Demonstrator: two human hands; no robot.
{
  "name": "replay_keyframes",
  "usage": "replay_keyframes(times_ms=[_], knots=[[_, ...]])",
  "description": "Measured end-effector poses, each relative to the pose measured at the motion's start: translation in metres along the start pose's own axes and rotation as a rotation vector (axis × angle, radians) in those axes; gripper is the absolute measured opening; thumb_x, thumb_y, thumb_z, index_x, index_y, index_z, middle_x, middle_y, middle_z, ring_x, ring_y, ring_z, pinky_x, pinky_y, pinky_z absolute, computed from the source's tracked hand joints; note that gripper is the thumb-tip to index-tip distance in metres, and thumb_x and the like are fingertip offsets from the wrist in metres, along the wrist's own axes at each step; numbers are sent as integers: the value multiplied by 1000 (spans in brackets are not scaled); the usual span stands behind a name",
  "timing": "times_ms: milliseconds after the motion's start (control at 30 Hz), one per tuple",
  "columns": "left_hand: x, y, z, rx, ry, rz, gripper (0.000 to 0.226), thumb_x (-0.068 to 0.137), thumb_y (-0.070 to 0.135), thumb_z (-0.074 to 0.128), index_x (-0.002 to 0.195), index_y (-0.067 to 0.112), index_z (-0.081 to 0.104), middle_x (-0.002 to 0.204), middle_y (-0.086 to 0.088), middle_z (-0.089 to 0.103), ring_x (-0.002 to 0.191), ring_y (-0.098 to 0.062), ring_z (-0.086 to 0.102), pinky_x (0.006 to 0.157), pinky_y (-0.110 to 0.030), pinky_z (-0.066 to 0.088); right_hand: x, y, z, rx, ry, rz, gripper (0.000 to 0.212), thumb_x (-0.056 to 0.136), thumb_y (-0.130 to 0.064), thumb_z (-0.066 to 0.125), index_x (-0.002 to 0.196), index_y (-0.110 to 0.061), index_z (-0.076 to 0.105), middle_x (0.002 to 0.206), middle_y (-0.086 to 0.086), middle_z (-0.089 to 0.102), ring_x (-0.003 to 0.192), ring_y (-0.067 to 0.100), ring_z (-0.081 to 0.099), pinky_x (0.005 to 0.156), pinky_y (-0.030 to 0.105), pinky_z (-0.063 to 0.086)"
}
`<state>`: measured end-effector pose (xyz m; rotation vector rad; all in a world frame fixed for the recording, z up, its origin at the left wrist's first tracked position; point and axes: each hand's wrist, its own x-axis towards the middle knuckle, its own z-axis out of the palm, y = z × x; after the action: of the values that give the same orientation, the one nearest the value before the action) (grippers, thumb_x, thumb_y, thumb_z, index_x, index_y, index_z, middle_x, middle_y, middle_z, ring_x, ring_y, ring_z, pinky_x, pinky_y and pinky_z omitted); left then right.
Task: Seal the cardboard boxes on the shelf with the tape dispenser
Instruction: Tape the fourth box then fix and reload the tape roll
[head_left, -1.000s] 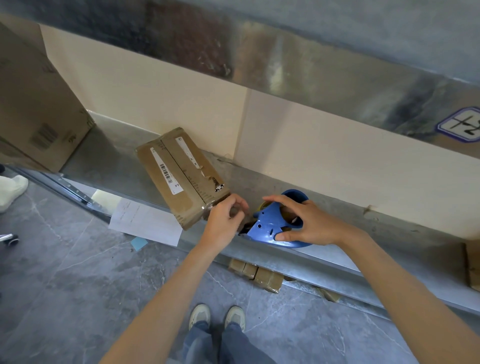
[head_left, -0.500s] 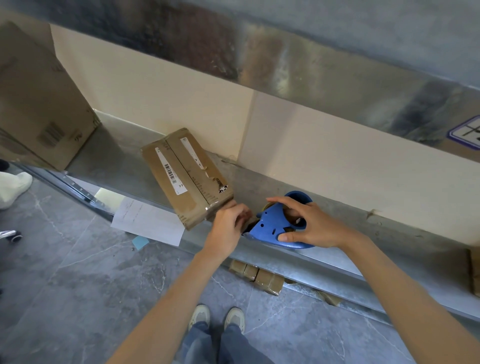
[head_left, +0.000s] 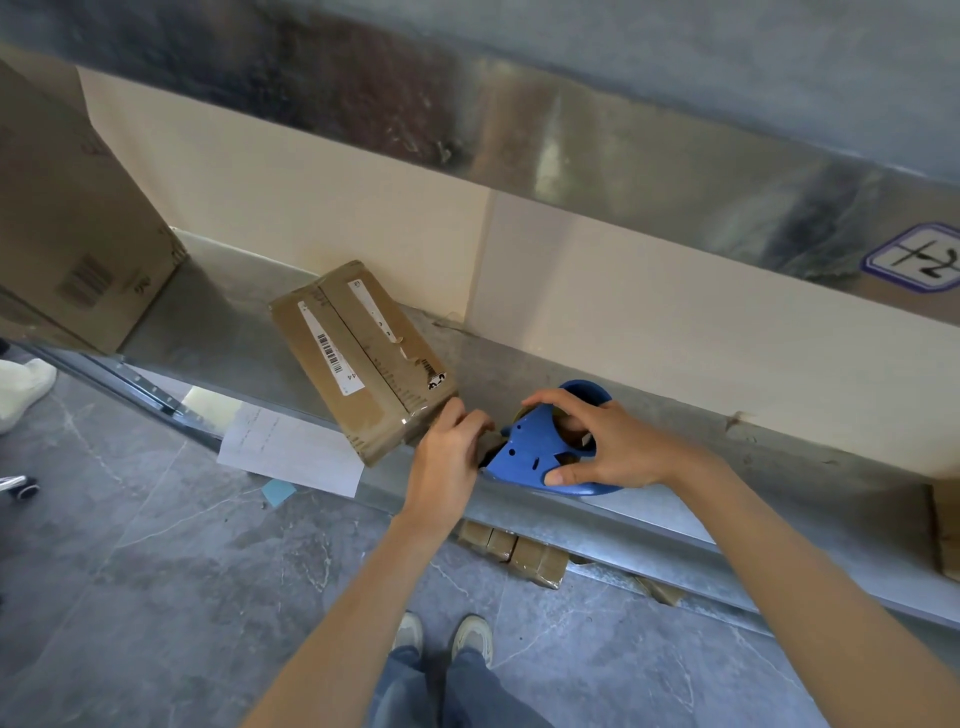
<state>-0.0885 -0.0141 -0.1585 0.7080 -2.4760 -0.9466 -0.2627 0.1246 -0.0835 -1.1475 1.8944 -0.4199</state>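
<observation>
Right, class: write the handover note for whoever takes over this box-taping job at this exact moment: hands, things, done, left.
Left hand: pinches the tape end beside the small cardboard box's near corner.
Right hand: grips the blue tape dispenser at the metal shelf's front edge.
Done: a short strip is pulled out; whether it sticks to the box is hidden.
Left: lay and cut this strip, then probably the large cardboard box at the shelf's left end.
</observation>
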Motion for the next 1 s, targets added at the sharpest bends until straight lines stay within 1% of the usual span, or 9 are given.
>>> replay_keyframes(times_ms=[133, 233, 333, 500, 667, 733, 800, 900, 1000], knots=[[3, 1, 1, -21, 0, -33, 14, 82, -9, 64, 87, 4, 67, 93, -6, 56, 75, -21, 58, 60, -29, 46, 0, 0, -1, 9, 7, 1, 74, 69, -55, 78, 130, -58, 36, 135, -18, 48, 128, 15, 47, 107, 44, 42], [16, -10, -3, -71, 20, -63, 26, 83, -18, 54, 87, 3, 69, 91, 0, 55, 77, -20, 59, 65, -26, 43, -5, 2, -3, 32, -17, -1, 71, 74, -36, 85, 127, -53, 40, 123, -21, 55, 115, -6, 53, 99, 24, 43], [23, -20, -10, -131, 16, -41, 30, 85, -21, 52, 86, 3, 70, 89, 2, 52, 71, -21, 61, 64, -31, 49, -8, 4, -5, 48, 12, -9, 72, 73, -36, 86, 125, -56, 40, 126, -15, 58, 119, 2, 55, 103, 32, 46], [21, -13, -19, -153, -40, 73, 24, 88, -13, 58, 93, 8, 69, 98, 3, 59, 83, -10, 60, 75, -18, 48, -9, 2, -11, 91, 49, -41, 72, 75, -28, 86, 125, -55, 41, 127, -17, 58, 117, 3, 57, 103, 37, 47], [24, -17, -16, -189, -61, -103, 20, 94, -8, 54, 92, 8, 65, 84, -5, 68, 70, -13, 63, 65, -31, 56, -14, -4, -11, 93, 26, -42, 75, 74, -30, 87, 130, -50, 41, 129, -15, 57, 119, 5, 57, 104, 40, 47], [26, -15, -14, -214, -75, -161, 19, 94, -6, 56, 91, 11, 64, 84, -2, 67, 73, -13, 64, 66, -18, 52, -15, -11, -9, 61, 42, -32, 85, 73, -42, 85, 135, -62, 31, 134, -18, 53, 122, 9, 54, 105, 40, 46], [28, -12, -14, -263, -94, -200, 16, 94, -3, 58, 92, 12, 65, 88, 0, 68, 81, -13, 65, 71, -13, 50, -15, -14, -5, -64, 39, 38, 108, 66, -61, 82, 140, -71, 4, 140, -12, 45, 123, 17, 45, 105, 39, 42], [26, -10, -13, -319, -161, -222, 17, 94, -2, 59, 92, 14, 65, 94, 2, 70, 92, -10, 67, 79, -14, 51, -17, -17, 4, -309, -6, 67, 134, 62, -63, 83, 141, -60, -24, 145, -3, 36, 120, 22, 32, 95, 30, 28], [24, -11, -13, -426, -211, -239, 25, 96, -2, 56, 88, 21, 62, 97, 2, 73, 94, -8, 69, 84, -21, 54, -15, -20, 13, -418, 82, 29, 131, 69, -57, 82, 144, -51, -26, 140, 5, 44, 123, 26, 35, 91, 24, 22]])
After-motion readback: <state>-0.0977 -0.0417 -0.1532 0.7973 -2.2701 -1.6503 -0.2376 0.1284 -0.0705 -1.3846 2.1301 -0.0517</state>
